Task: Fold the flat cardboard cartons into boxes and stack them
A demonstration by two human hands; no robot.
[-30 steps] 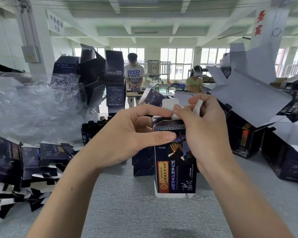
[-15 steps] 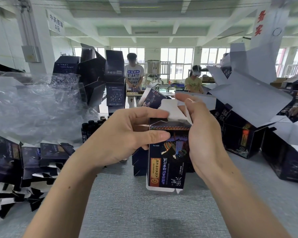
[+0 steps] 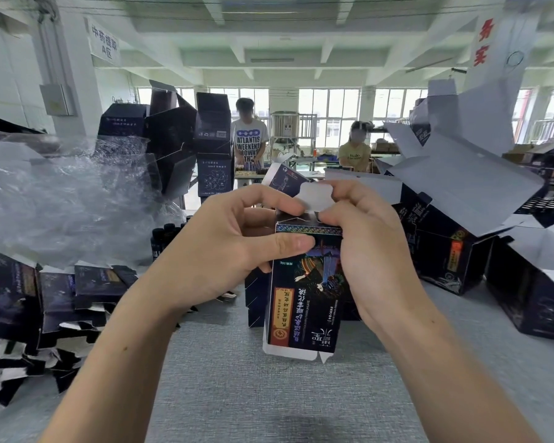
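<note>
A small dark printed carton [image 3: 304, 302] is held upright above the grey table [image 3: 269, 394], its print upside down and white flaps hanging at its lower end. My left hand [image 3: 231, 247] grips its upper left side, thumb across the front face and fingers over the top. My right hand [image 3: 365, 247] holds the right side and pinches a white top flap [image 3: 314, 197] that stands up between my fingertips. A stack of flat dark cartons [image 3: 256, 298] stands right behind the held one.
Folded dark cartons [image 3: 58, 298] pile up at the left under crumpled clear plastic film [image 3: 61, 199]. Large open black boxes [image 3: 454, 251] crowd the right side. Dark bottles [image 3: 160, 238] stand behind my left hand. Two people work at a far table.
The carton has shifted slightly right and squared up. The white top flap, laid back half a second ago, now stands up, pinched between my fingertips.
</note>
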